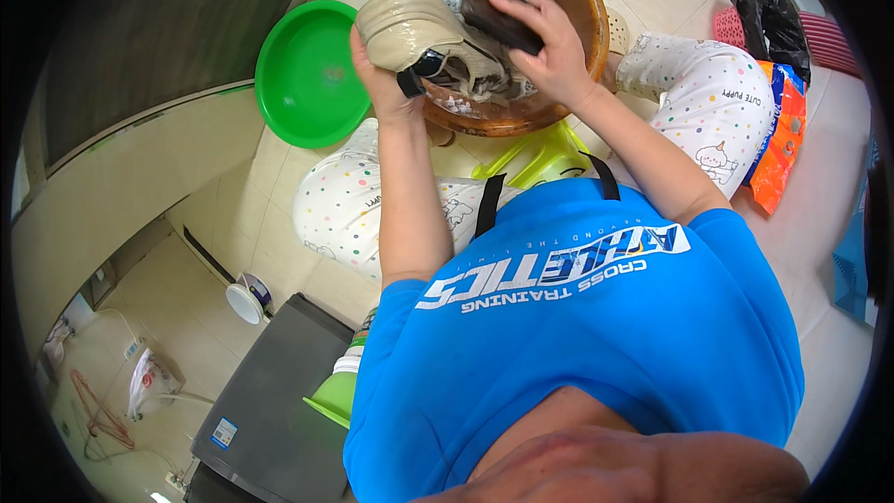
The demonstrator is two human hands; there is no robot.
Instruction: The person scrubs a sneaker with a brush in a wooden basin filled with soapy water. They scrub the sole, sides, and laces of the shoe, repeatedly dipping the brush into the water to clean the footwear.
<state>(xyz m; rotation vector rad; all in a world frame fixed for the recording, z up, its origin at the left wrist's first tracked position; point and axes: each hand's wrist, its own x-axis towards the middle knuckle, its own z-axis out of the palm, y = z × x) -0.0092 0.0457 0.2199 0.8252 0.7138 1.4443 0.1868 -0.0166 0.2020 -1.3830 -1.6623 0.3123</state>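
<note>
My left hand (377, 77) grips a wet, beige, ridged item (412, 21) above the left side of a brown basin (594, 14). A short black strap piece (411, 84) and a shiny dark part (430, 63) lie beside my left palm; I cannot tell exactly what the beige item is. My right hand (552, 49) is closed around a dark oblong object (489, 7), possibly a brush, though no bristles show. It is held over the basin, close to the beige item's right side. White suds (454, 105) and water are in the basin below.
A green plastic basin (307, 77) stands left of the brown one. Below the brown basin's near rim is a yellow-green plastic piece (552, 154). At right are an orange-and-blue packet (775, 140), a black plastic bag (772, 24) and a pink basket (728, 26). A grey cabinet (272, 377) stands lower left.
</note>
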